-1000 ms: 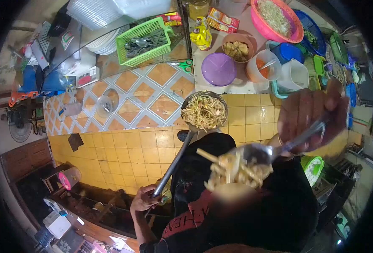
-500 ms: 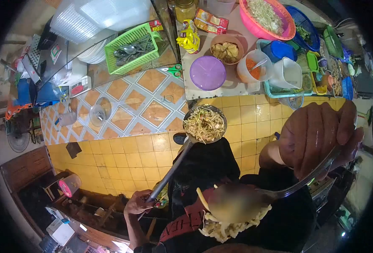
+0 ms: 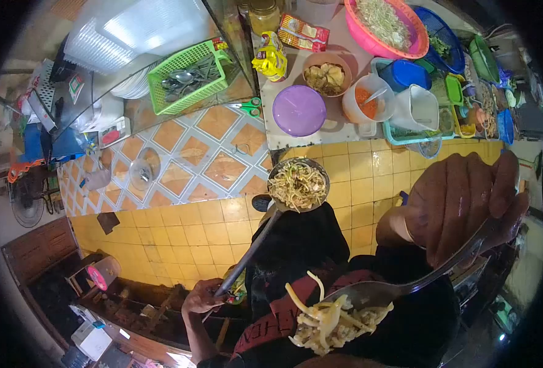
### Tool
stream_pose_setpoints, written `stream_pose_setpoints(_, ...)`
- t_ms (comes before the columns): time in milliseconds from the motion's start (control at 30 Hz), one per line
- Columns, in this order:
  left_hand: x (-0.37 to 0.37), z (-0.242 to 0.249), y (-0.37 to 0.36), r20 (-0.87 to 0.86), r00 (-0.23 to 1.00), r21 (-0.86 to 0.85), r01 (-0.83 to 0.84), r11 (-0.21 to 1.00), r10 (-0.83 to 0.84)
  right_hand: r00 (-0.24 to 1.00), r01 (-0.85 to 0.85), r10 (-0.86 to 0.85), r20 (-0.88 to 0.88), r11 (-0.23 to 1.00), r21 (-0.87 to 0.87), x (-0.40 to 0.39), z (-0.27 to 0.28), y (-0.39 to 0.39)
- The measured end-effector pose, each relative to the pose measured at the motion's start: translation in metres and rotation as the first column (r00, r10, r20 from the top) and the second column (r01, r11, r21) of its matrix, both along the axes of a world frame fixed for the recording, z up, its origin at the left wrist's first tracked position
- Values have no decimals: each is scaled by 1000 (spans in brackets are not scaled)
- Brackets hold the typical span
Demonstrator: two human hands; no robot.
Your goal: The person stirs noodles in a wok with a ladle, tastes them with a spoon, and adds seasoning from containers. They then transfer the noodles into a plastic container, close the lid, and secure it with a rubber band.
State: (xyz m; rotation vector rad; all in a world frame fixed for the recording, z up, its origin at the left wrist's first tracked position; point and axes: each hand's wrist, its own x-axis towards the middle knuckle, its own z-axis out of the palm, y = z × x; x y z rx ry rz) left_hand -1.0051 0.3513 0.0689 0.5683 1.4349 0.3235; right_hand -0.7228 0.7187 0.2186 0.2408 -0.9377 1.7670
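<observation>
My left hand (image 3: 204,297) is wrapped round the long grey handle of a ladle (image 3: 247,257). Its round bowl, held out over the tiled floor, is filled with noodles (image 3: 298,184) mixed with shredded vegetables. Close to the camera, my right hand (image 3: 465,208) grips the handle of a metal spoon (image 3: 428,279). The spoon's head is heaped with pale noodles and small bits (image 3: 342,322), and one strand sticks up from it. The spoon is in front of my dark shirt (image 3: 400,328).
A side table holds a purple lid (image 3: 299,110), a tub of orange sauce (image 3: 366,101), a pink colander (image 3: 419,43) and yellow packets (image 3: 270,56). On the patterned counter (image 3: 222,168) are green scissors (image 3: 250,107) and a green cutlery basket (image 3: 155,92). Yellow floor tiles (image 3: 179,233) lie below.
The view has shifted slightly. The spoon's head has tilted, so its noodles show more clearly and a strand stands up. Both hands keep their holds.
</observation>
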Motion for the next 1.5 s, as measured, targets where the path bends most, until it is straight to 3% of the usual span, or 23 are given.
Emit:
stream_pose_setpoints(33, 1, 1, 5, -19, 1000, -34, 17, 999, -17, 1000, -4, 4, -5, 1000, 7, -1, 0, 1)
stream_pose_setpoints(67, -1, -3, -1, 89, 993, 8, -76, 997, 75, 1000, 8, -8, 2, 1000, 0, -1, 0, 1)
stream_pose_setpoints(167, 3, 9, 16, -111, 975, -25, 191, 981, -192, 1000, 3, -3, -8, 1000, 11, -1, 3, 2)
stream_pose_setpoints(200, 4, 10, 14, -48, 999, -144, 5, 990, -12, 1000, -4, 4, -1, 1000, -7, 0, 4, 2)
stream_pose_setpoints(233, 8, 18, 23, -82, 997, -202, -12, 979, -5, 1000, -10, 10, 6, 1000, -28, 0, 5, 1)
stream_pose_setpoints(300, 5, 14, 23, 39, 998, -53, -39, 998, 41, 1000, 19, -19, 5, 999, -40, -1, 5, 2)
stream_pose_setpoints(433, 5, 5, 25, 4, 997, -206, 78, 975, -79, 998, -52, 54, 14, 992, -118, 2, -1, 4)
stream_pose_setpoints(500, 7, 4, 27, -33, 994, -193, 95, 977, -103, 999, -39, 43, 24, 986, -164, 5, -6, 6)
stream_pose_setpoints(567, 12, 3, 32, 29, 999, -183, 21, 983, -16, 997, -45, 54, 50, 986, -159, 10, -11, 11)
stream_pose_setpoints(633, 14, 7, 39, -21, 993, -166, 111, 980, -116, 995, -60, 72, 71, 985, -160, 15, -15, 17)
stream_pose_setpoints(667, 16, 4, 38, -12, 999, -174, 42, 984, -44, 992, -58, 73, 106, 989, -138, 18, -16, 21)
stream_pose_setpoints(767, 15, 0, 35, 17, 998, -143, 64, 988, -62, 992, 4, 11, 123, 992, -124, 20, -31, 27)
stream_pose_setpoints(833, 19, 1, 39, -50, 996, -249, 64, 966, -78, 985, 54, -35, 169, 993, -109, 29, -37, 33)
stream_pose_setpoints(900, 19, 6, 51, 40, 998, -157, 51, 986, -46, 968, 153, -135, 213, 986, -72, 32, -41, 37)
stream_pose_setpoints(967, 19, 1, 48, 61, 998, -168, 16, 986, -6, 937, 205, -228, 264, 972, 113, 45, -50, 41)
stream_pose_setpoints(1033, 23, 9, 57, -6, 998, -232, 63, 971, -66, 921, 262, -281, 271, 959, 104, 49, -55, 40)
stream_pose_setpoints(1167, 20, 1, 40, 20, 999, -225, -34, 974, 40, 885, 328, -365, 290, 930, 168, 56, -69, 39)
stream_pose_setpoints(1233, 21, -4, 36, -8, 1000, -214, -12, 977, 11, 772, 423, -469, 430, 883, 203, 54, -81, 35)
stream_pose_setpoints(1300, 20, -6, 29, -50, 999, -206, -2, 978, -9, 810, 352, -408, 421, 913, 207, 51, -97, 34)
stream_pose_setpoints(1367, 23, -3, 29, 25, 998, -218, -52, 975, 59, 560, 510, -528, 638, 827, 237, 45, -107, 29)
stream_pose_setpoints(1400, 31, 6, 37, -71, 997, -232, -39, 972, 23, 491, 532, -507, 708, 818, 217, 44, -117, 30)
stream_pose_setpoints(1467, 38, 9, 30, -56, 994, -212, -101, 972, 92, 144, 505, -615, 775, 719, 477, 29, -131, 37)
stream_pose_setpoints(1500, 40, 6, 26, -32, 990, -183, -143, 973, 139, 182, 541, -504, 844, 768, 342, 19, -139, 38)
